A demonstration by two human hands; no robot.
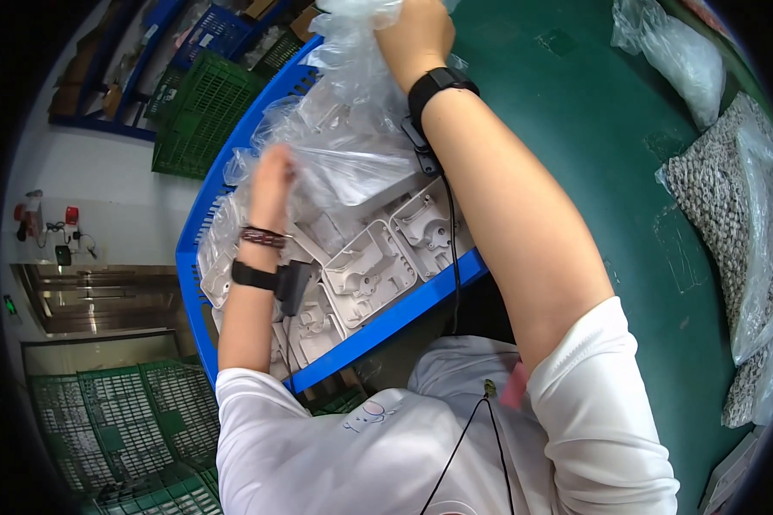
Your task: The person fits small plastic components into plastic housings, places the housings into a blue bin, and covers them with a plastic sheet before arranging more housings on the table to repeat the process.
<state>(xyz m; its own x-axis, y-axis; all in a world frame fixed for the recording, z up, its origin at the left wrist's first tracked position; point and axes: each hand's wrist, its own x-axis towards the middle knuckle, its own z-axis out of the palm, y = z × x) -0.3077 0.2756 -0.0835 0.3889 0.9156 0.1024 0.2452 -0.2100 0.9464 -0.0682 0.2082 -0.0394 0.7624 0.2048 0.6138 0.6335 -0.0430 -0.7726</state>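
As right grip [416, 39] clutches plastic film [352, 53], clear, crinkled — left grip [271, 184] blurred, can't tell

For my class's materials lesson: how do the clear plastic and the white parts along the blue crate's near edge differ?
The clear plastic is see-through; the white parts are opaque. The clear plastic is crumpled, while the white parts show moulded walls and round holes. The clear plastic meets the right hand; the white parts sit apart from it. Both lie at least partly in the blue crate.

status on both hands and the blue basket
Right hand at clear plastic, left hand blurred by it; grips unclear. Blue basket holding pale parts. Plastic covers some.
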